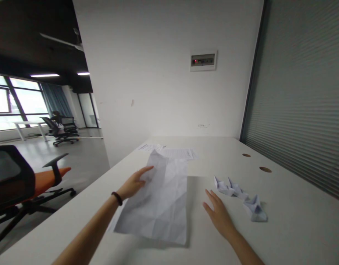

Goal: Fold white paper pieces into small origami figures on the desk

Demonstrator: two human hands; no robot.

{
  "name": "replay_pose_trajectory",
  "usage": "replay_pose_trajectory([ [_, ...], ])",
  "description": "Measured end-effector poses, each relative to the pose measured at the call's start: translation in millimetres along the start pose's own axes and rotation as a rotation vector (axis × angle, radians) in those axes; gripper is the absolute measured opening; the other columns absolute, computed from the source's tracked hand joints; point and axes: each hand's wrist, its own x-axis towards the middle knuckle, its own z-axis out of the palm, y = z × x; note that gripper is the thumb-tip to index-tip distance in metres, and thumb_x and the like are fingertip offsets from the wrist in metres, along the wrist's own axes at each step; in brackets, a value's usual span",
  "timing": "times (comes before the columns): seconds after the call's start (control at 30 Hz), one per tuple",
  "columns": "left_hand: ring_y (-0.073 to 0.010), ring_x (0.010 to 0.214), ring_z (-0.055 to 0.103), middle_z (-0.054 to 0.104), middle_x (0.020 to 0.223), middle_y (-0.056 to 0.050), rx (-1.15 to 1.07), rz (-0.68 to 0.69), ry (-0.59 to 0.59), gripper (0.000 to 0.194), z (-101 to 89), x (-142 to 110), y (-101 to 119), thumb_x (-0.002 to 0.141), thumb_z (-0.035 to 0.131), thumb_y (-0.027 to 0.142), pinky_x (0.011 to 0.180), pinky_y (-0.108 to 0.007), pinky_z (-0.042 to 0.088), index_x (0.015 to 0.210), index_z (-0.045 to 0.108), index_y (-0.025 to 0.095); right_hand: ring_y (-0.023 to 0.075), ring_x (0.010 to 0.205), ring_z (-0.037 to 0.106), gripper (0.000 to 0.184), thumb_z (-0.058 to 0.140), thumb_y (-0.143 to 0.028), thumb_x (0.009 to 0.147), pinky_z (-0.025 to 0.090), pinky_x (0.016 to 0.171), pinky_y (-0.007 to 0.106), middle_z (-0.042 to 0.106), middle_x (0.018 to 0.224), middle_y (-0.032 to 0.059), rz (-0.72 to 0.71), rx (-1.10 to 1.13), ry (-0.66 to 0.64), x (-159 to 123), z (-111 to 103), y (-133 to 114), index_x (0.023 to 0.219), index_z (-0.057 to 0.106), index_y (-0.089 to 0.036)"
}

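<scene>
My left hand (133, 183), with a dark band at the wrist, is at the left edge of a large creased sheet of paper (164, 198). Its index finger and thumb show on top of the sheet; the other fingers are hidden. The paper looks partly raised, throwing a shadow on the white table (213, 243). My right hand (219, 215) is open over the table to the right of the sheet, fingers apart and holding nothing. Just beyond it lie small folded paper pieces (231, 188), with another folded paper piece (255, 209) nearer me.
Printed sheets (177, 153) lie farther back on the table. Two round holes pierce its right side, one cable hole (265, 169) nearer. A white wall (158, 73) with a breaker box (203, 60) stands behind. An orange-seated chair (45, 182) is at left.
</scene>
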Motion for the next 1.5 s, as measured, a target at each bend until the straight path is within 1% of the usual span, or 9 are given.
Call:
replay_pose_trajectory([
  [0.17, -0.0189, 0.116, 0.04, 0.042, 0.129, -0.003, 0.205, -0.22, -0.123, 0.069, -33.3, -7.7, -60.1, 0.055, 0.04, 0.001, 0.097, -0.031, 0.033, 0.123, 0.042, 0.015, 0.0221, 0.122, 0.034, 0.053, 0.045, -0.031, 0.075, 0.026, 0.102, 0.035, 0.039, 0.132, 0.0121, 0.003, -0.059, -0.069, 0.9, 0.9, -0.9, 0.125, 0.041, -0.014],
  [0.33, -0.0267, 0.124, 0.027, 0.028, 0.138, -0.009, 0.679, -0.347, 0.028, 0.068, -9.7, -23.0, -86.3, 0.057, 0.041, -0.003, 0.101, -0.04, 0.025, 0.123, 0.043, 0.014, 0.0217, 0.122, 0.033, 0.053, 0.045, -0.029, 0.075, 0.026, 0.101, 0.034, 0.038, 0.133, 0.0106, 0.02, -0.05, -0.081, 1.5, -0.4, -1.2, 0.125, 0.041, -0.015],
  [0.43, -0.0234, 0.124, 0.027, 0.025, 0.139, -0.006, 0.814, -0.227, 0.096, 0.054, 14.9, -26.6, -81.1, 0.074, 0.043, 0.011, 0.101, -0.038, 0.025, 0.126, 0.038, 0.019, 0.0215, 0.122, 0.034, 0.052, 0.046, -0.028, 0.075, 0.026, 0.101, 0.034, 0.038, 0.133, 0.0108, 0.024, -0.051, -0.09, 1.2, -2.5, -3.5, 0.125, 0.041, -0.015],
  [0.6, -0.0252, 0.127, 0.02, 0.025, 0.139, -0.004, 0.775, -0.155, -0.186, 0.049, 52.1, -33.2, -74.0, 0.084, 0.032, 0.046, 0.1, -0.047, 0.019, 0.13, 0.031, 0.028, 0.0215, 0.122, 0.034, 0.05, 0.047, -0.028, 0.074, 0.025, 0.102, 0.034, 0.039, 0.132, 0.0109, 0.021, -0.034, -0.1, -1.1, -7.0, -8.1, 0.123, 0.044, -0.015],
  [0.83, -0.0251, 0.127, 0.019, 0.024, 0.139, -0.005, 0.808, -0.183, -0.232, 0.05, 58.5, -39.1, -79.7, 0.085, 0.027, 0.045, 0.099, -0.048, 0.018, 0.131, 0.029, 0.025, 0.0216, 0.12, 0.036, 0.049, 0.05, -0.026, 0.072, 0.026, 0.101, 0.035, 0.042, 0.131, 0.01, 0.019, -0.023, -0.094, -2.1, -8.7, -10.1, 0.12, 0.048, -0.016],
  [1.0, -0.0273, 0.125, 0.024, 0.03, 0.136, -0.009, 0.885, -0.263, -0.248, 0.048, 67.8, -24.9, -35.3, 0.085, 0.032, 0.036, 0.098, -0.053, 0.017, 0.13, 0.032, 0.021, 0.0222, 0.118, 0.038, 0.048, 0.049, -0.026, 0.071, 0.028, 0.101, 0.035, 0.045, 0.127, 0.0116, -0.005, -0.066, -0.073, -2.1, -2.0, -7.2, 0.118, 0.05, -0.013],
  [1.2, -0.0215, 0.126, 0.023, 0.029, 0.137, -0.005, 0.659, -0.01, -0.188, 0.049, 120.5, -9.9, 24.5, 0.086, 0.029, 0.044, 0.101, -0.045, 0.019, 0.131, 0.03, 0.025, 0.0245, 0.115, 0.04, 0.043, 0.046, -0.02, 0.071, 0.032, 0.097, 0.04, 0.053, 0.115, 0.0119, -0.108, -0.101, 0.268, 7.0, -0.6, 10.4, 0.113, 0.051, -0.014],
  [1.33, -0.0226, 0.126, 0.024, 0.031, 0.136, -0.006, 0.581, 0.033, -0.225, 0.048, 154.3, -16.2, 21.5, 0.086, 0.031, 0.042, 0.101, -0.045, 0.02, 0.13, 0.033, 0.022, 0.0279, 0.11, 0.039, 0.04, 0.044, -0.02, 0.071, 0.034, 0.093, 0.044, 0.048, 0.111, 0.0163, -0.067, -0.209, 0.512, 17.4, -22.2, 37.0, 0.109, 0.052, -0.009],
  [1.5, -0.0229, 0.126, 0.024, 0.031, 0.136, -0.006, 0.56, 0.064, -0.255, 0.045, 162.5, -20.5, 12.1, 0.085, 0.033, 0.039, 0.101, -0.046, 0.019, 0.127, 0.037, 0.024, 0.0263, 0.101, 0.045, 0.035, 0.044, -0.015, 0.067, 0.036, 0.089, 0.043, 0.05, 0.102, 0.0131, 0.07, -0.213, 0.486, 23.0, -40.1, 61.7, 0.1, 0.055, -0.013],
])
